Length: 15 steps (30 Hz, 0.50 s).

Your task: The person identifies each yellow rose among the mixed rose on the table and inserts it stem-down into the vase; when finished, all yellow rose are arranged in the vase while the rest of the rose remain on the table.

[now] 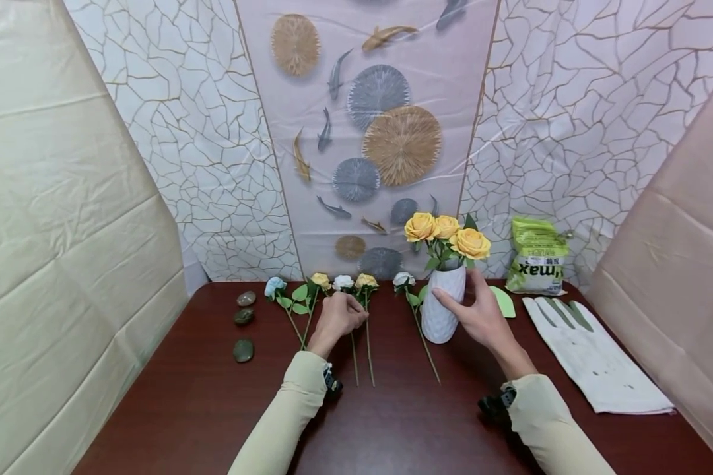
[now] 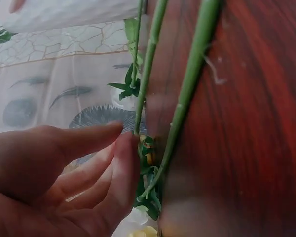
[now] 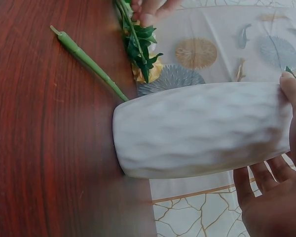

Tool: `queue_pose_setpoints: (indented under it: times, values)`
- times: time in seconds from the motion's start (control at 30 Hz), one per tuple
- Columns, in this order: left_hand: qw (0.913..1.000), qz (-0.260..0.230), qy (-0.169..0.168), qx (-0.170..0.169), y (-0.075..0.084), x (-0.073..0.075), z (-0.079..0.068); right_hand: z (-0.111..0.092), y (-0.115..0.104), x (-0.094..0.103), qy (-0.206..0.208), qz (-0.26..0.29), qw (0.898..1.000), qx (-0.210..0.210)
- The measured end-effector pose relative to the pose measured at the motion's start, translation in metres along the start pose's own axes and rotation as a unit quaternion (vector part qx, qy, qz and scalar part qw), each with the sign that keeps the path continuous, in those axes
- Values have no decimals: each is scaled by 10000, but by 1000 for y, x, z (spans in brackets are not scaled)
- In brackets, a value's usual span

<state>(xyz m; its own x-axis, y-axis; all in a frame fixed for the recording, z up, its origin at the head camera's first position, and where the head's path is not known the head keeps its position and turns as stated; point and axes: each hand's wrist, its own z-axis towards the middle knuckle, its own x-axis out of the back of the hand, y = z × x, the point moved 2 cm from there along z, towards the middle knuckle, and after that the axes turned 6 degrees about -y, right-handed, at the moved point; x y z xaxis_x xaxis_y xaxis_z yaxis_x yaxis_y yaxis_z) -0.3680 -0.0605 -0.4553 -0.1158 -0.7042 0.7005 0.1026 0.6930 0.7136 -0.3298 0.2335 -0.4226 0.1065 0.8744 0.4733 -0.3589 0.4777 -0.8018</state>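
Right hand (image 1: pixel 483 314) is gripping one vase (image 1: pixel 442 315) containing three roses (image 1: pixel 446 227); my left hand (image 1: pixel 340 316) is pinching one of five loose flowers (image 1: pixel 366 281).

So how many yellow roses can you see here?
5 yellow roses: three in the white vase, two by the table's far edge, one on each side of a white rose. More could be hidden.

Upright on the tabletop (image 1: pixel 404 422), within the right grip (image 1: pixel 484 313): a white vase (image 1: pixel 443 310) with a dimpled surface, three full yellow roses (image 1: pixel 471 245) clustered above its mouth. Between fingertips of the left grip (image 1: pixel 340 315): a lone yellow rose (image 1: pixel 366 281), bloom near the far edge, long green stem (image 1: pixel 370 353) pointing toward the near side.
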Motion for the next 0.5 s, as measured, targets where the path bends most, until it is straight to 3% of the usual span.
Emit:
queue_pose_setpoints:
  times: [0.23,0.5]
  values:
    - [9988,29,-411,249,-3,-4,0,3,11,-2,77,25,10000,53]
    - [9935,-925,-636,164,-5,-6,1,2,9,1,-29,-10,10000,-53]
